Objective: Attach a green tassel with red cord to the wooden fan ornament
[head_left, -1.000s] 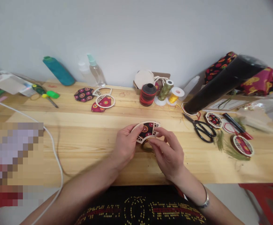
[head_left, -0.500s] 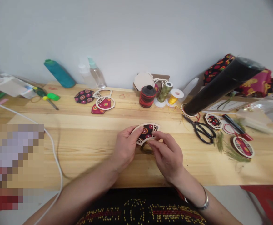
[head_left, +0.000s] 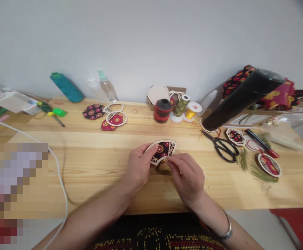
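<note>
- Two bare forearms reach in from the bottom edge and meet over the middle of the wooden table (head_left: 94, 166), both wrists bent so the hands close on one small piece.
- The left hand (head_left: 138, 168) lies palm inward, knuckles to the left; the right hand (head_left: 189, 177) lies with its back to the camera, and a metal bracelet (head_left: 226, 229) sits on that wrist.
- The fan-shaped ornament (head_left: 164, 150) is a pale wooden frame with lattice cut-outs, filled with dark fabric printed in red and orange circles (it is tilted, its broad arc facing away from the person).
- It is held just above the table's near-centre, between the two hands.
- Left fingers are curled and pressed together, the thumb tip laid on the ornament's left edge, pinching it.
- Right fingertips (head_left: 170, 160) are bunched at the ornament's lower edge; whether they grip the frame or something small below it cannot be told.
- Behind, near the wall, stand a black-and-red thread spool (head_left: 162, 110), an olive spool (head_left: 181, 106) and a yellow spool (head_left: 192, 111).
- Black scissors (head_left: 223, 147) lie well to the right, and a round framed piece (head_left: 116, 118) lies to the back left.
</note>
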Motion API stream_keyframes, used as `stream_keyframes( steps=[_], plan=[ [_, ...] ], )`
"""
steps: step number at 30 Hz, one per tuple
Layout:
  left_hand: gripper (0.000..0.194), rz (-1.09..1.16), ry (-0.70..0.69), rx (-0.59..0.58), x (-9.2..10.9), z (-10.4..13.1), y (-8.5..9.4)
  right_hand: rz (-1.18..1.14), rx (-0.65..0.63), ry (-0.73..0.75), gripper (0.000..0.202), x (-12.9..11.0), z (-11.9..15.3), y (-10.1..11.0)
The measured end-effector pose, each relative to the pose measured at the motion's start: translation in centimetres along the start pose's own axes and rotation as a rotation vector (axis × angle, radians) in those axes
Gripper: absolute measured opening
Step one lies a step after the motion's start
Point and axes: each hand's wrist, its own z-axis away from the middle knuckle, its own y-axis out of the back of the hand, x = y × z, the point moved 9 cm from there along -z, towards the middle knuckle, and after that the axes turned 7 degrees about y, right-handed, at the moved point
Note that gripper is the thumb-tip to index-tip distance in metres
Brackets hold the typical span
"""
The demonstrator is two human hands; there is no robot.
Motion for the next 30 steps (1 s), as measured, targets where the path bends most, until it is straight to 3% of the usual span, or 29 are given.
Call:
stream_keyframes(
  steps=[4, 13, 20, 30],
  plan=[
    [0.017, 0.002, 0.004, 0.003, -0.05, 0.06, 0.04, 0.071, 0.043, -0.066, 0.006, 0.52, 0.28, 0.24],
    [0.018, 0.030, 0.015, -0.004, -0.04, 0.01, -0.10, 0.126, 0.054, -0.012, 0.010, 0.23, 0.75, 0.17],
    [0.021, 0.010, -0.002, -0.031, 0.03, -0.16, -0.20, 0.102, 0.053, -0.100, 0.007, 0.73, 0.77, 0.03],
    [0.021, 0.065, 0.088, -0.019, -0.66, -0.23, -0.14, 0.219, 0.072, -0.003, 0.004, -0.01, 0.89, 0.06]
  ],
)
